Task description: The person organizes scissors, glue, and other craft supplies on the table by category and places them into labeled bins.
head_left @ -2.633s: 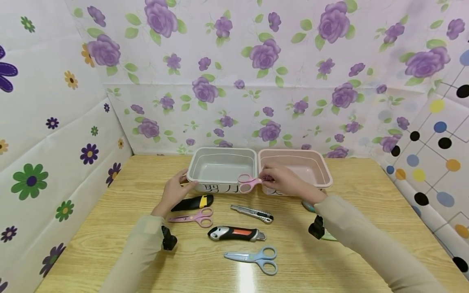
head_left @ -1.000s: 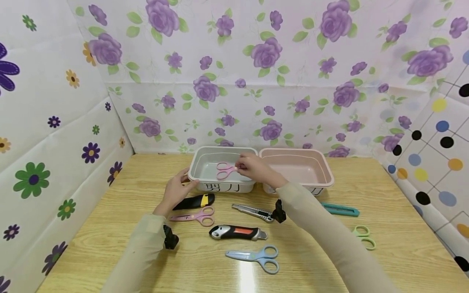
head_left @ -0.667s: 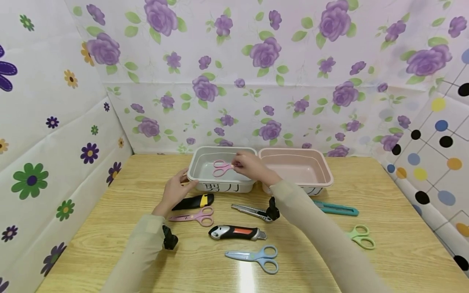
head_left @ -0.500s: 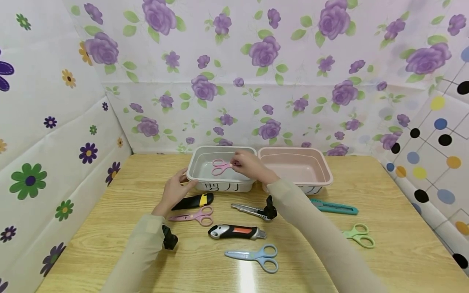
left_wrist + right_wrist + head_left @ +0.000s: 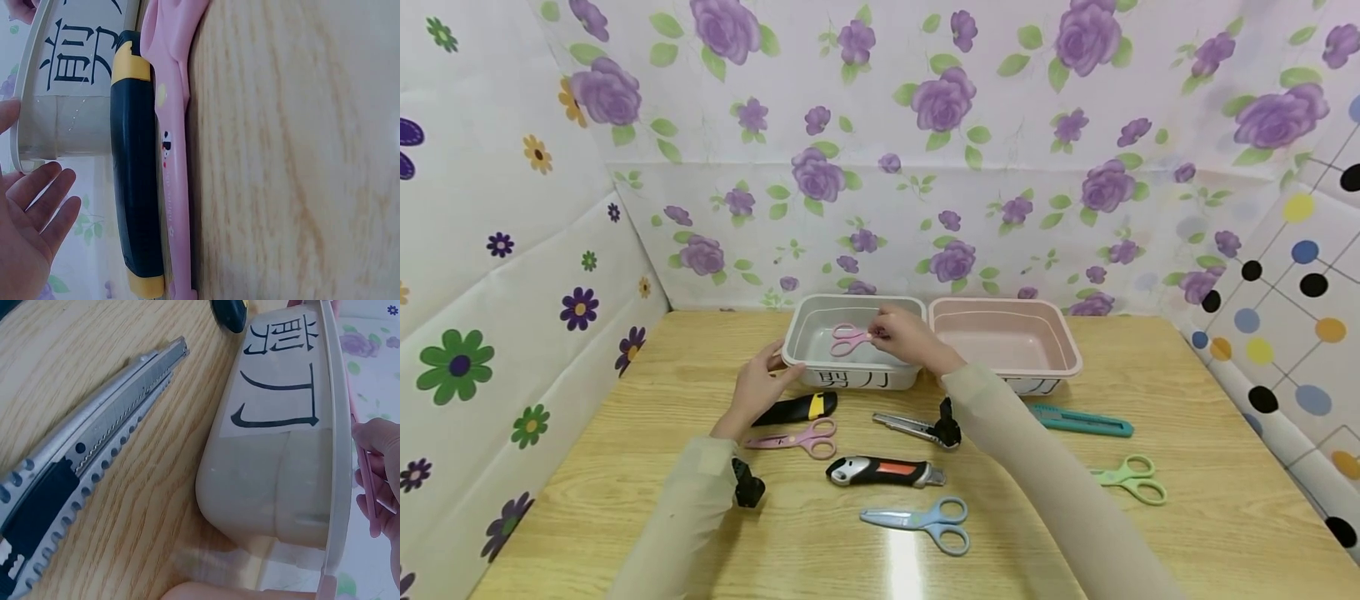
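My right hand (image 5: 904, 335) pinches pink scissors (image 5: 848, 339) at the blade end, over the grey plastic bin (image 5: 857, 375); their handle loops point left. In the right wrist view a pink edge of these scissors (image 5: 369, 481) shows between the fingers beyond the bin's rim. My left hand (image 5: 758, 387) holds the bin's front left corner, thumb at the rim and fingers along the outer side. Just below that hand lie a black and yellow utility knife (image 5: 136, 175) and a second pair of pink scissors (image 5: 175, 156).
A pink bin (image 5: 1007, 333) stands right of the grey one. On the wooden table lie a silver box cutter (image 5: 902, 425), a black and red utility knife (image 5: 883, 472), blue scissors (image 5: 925, 522), a teal cutter (image 5: 1082, 421) and green scissors (image 5: 1131, 479), partly hidden by the right arm.
My right hand has carried the pink scissors left, from between the two bins to over the grey bin's inside. The left hand has stayed at its corner.
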The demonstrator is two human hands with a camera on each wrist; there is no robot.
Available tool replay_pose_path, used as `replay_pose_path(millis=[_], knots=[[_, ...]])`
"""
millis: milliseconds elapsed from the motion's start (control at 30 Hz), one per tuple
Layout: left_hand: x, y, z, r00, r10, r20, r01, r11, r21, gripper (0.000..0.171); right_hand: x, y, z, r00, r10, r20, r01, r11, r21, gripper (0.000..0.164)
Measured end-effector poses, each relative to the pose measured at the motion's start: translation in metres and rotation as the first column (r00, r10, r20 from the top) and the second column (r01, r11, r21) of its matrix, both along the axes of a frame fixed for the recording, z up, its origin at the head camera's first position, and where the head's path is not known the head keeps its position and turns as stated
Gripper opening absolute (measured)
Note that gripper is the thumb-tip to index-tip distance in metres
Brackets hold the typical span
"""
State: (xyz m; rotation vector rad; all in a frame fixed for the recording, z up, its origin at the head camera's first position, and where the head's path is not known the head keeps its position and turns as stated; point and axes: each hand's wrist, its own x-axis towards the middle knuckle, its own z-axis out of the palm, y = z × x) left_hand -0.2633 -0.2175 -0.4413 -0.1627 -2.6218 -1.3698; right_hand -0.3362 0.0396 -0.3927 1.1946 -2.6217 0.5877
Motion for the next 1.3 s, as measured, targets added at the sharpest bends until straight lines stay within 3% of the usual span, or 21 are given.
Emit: replay_pose_path(millis=[567,1067,1300], knots=[[0.001,-0.001,0.002,1.000,0.013,-0.003,-0.013,1.000,-0.004,0.063,-0.002,-0.008,-0.008,0.999,0.018,0.027,-0.017,0.999,-0.027,0.012],[-0.001,-0.001,0.001,1.000,0.024,-0.001,-0.024,1.000,0.008,0.062,-0.009,-0.009,-0.013,0.998,0.044,0.034,-0.047,0.996,0.074,0.012],[0.000,0.000,0.000,0.999,0.034,0.007,-0.034,0.999,-0.001,0.062,-0.011,-0.010,-0.018,0.998,0.055,0.037,-0.058,0.996,0.070,0.011]])
